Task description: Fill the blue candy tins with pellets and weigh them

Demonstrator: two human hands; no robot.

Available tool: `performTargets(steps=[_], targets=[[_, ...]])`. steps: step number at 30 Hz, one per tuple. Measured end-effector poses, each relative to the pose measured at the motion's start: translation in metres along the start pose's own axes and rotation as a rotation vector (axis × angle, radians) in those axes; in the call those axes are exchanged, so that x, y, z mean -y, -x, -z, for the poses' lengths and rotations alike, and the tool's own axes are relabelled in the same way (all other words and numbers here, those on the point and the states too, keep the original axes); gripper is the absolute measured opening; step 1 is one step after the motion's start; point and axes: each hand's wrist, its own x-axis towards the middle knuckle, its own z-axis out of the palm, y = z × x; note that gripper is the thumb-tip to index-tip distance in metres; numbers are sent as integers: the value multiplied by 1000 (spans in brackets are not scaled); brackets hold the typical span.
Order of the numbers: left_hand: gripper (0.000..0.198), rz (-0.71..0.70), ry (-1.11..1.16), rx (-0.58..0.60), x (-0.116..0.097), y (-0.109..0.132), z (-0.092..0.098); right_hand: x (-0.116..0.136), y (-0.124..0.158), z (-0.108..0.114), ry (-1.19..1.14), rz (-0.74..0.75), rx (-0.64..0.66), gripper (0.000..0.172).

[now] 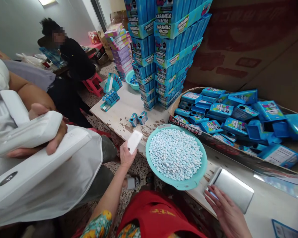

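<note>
My left hand [127, 156] is closed around a small white rectangular slab with rounded corners [135, 141], left of the bowl; its exact kind is not clear. A turquoise plastic bowl [151, 172] full of small pale blue and white candies [176, 153] sits at the table's front edge, between my hands. On the right, my right hand [227, 211] has its fingers stretched out and holds nothing. Its fingertips are by the near left edge of a shiny silver rectangular tray or lid [234, 188]; whether they touch it, I cannot tell.
A cardboard tray [172, 110] of loose blue candy boxes [222, 109] lies behind the bowl. Tall stacks of blue packs [166, 53] stand beyond, with two small boxes [138, 118] nearer. At left, a person's hand [57, 137] holds long white cases [42, 162]. Another person [76, 59] sits farther back.
</note>
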Motion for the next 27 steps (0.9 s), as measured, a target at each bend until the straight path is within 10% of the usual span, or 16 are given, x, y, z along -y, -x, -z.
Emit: performTargets(steps=[22,27], targets=[[60,15,84,56,3,-15,12,-3,-4,-11,-54,-64,-30,46],[60,588,584,142,-5,-22,4,-3,-4,-11,-75,-75,-44,46]])
